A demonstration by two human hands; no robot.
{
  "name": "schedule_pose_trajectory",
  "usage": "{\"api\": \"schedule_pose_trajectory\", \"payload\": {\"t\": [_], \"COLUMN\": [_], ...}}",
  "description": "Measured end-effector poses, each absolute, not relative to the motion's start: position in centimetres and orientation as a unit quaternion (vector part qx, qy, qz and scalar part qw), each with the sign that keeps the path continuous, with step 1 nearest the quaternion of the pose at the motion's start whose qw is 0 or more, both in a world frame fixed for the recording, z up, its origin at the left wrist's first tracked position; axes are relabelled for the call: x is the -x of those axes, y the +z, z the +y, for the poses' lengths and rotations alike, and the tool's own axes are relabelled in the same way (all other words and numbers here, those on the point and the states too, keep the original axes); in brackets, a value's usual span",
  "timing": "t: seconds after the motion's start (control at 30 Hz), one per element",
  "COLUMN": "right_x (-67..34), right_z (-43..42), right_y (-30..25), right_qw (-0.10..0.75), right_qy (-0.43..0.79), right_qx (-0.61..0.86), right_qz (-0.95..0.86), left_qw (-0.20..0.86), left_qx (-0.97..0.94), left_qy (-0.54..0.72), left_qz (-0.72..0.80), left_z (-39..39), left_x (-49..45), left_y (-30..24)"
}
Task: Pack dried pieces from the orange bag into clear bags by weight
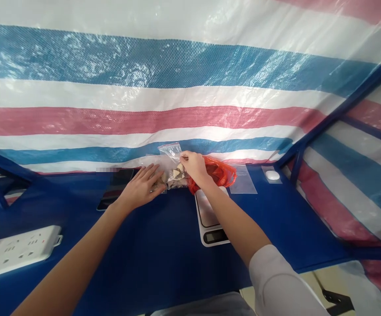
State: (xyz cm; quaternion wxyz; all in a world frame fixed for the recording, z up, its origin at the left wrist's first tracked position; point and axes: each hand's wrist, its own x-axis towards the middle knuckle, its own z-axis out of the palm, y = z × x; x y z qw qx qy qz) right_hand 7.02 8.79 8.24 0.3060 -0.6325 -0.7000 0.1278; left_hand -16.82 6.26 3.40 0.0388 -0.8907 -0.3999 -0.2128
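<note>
A clear plastic zip bag (170, 154) with pale brownish pieces (176, 174) inside stands at the back of the blue table (151, 245). My right hand (195, 166) pinches the bag near its top edge. My left hand (141, 186) lies flat with fingers stretched out against the bag's lower left side. Behind my right hand sits a crumpled orange plastic bag (221, 172). A white kitchen scale (208, 219) lies under my right forearm.
An empty clear zip bag (243, 181) and a small white round object (272, 175) lie to the right. A dark phone or tablet (114, 188) rests left of my left hand. A white power strip (16, 250) sits at the left edge. Striped tarpaulin (177, 87) walls the booth.
</note>
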Motion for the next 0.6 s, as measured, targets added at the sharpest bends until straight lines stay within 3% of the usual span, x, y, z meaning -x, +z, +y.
{"api": "schedule_pose_trajectory", "payload": {"t": [0.13,0.27,0.43,0.6], "right_x": [-7.0,-7.3,-6.9,-6.6], "right_z": [7.6,6.0,5.2,5.3], "right_y": [9.5,10.0,7.4,4.7], "right_qw": [0.245,0.251,0.233,0.207], "right_qy": [0.1,0.057,-0.018,-0.042], "right_qx": [0.669,0.634,0.484,0.462], "right_qz": [-0.694,-0.729,-0.843,-0.861], "left_qw": [0.018,0.01,0.008,0.007], "left_qx": [0.891,0.887,0.887,0.888], "left_qy": [-0.212,-0.22,-0.223,-0.22], "left_qz": [-0.4,-0.405,-0.404,-0.403], "left_z": [6.5,6.8,7.1,7.4], "left_x": [17.2,17.2,17.1,17.2], "left_y": [3.0,3.0,3.0,2.9]}}
